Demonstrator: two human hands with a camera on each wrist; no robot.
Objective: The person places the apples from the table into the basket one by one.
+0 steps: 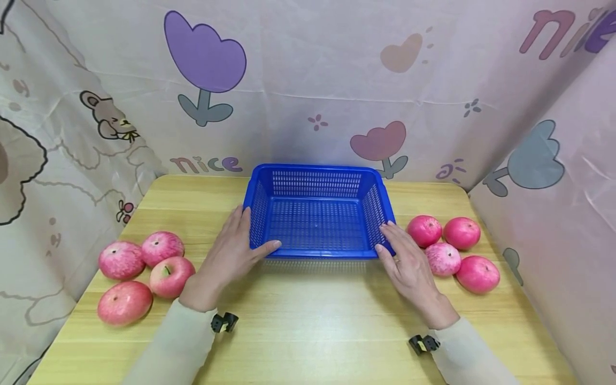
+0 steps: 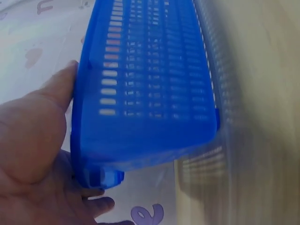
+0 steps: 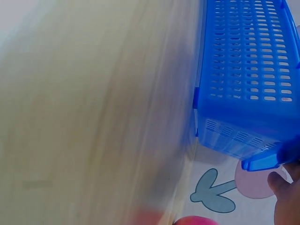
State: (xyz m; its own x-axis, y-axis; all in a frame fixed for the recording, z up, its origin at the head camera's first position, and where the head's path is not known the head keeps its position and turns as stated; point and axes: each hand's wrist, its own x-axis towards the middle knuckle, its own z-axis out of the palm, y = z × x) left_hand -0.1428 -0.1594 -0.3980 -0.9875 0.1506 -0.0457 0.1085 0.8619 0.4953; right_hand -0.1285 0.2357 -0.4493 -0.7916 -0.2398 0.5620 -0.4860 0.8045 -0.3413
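A blue plastic basket with slotted walls sits at the far middle of the wooden table, nothing inside it. My left hand holds its near left corner, thumb over the front rim and fingers along the left side. At the near right corner, my right hand grips the rim, fingertips on the right side and thumb at the front. In the left wrist view, fingers show beyond the end of the basket. The right wrist view has a fingertip by the basket's side handle.
Several pinkish-red apples lie left of my left hand, one apple showing its stem. More apples, including a striped apple, are grouped right of my right hand. A printed curtain encloses the wooden table at the back and sides.
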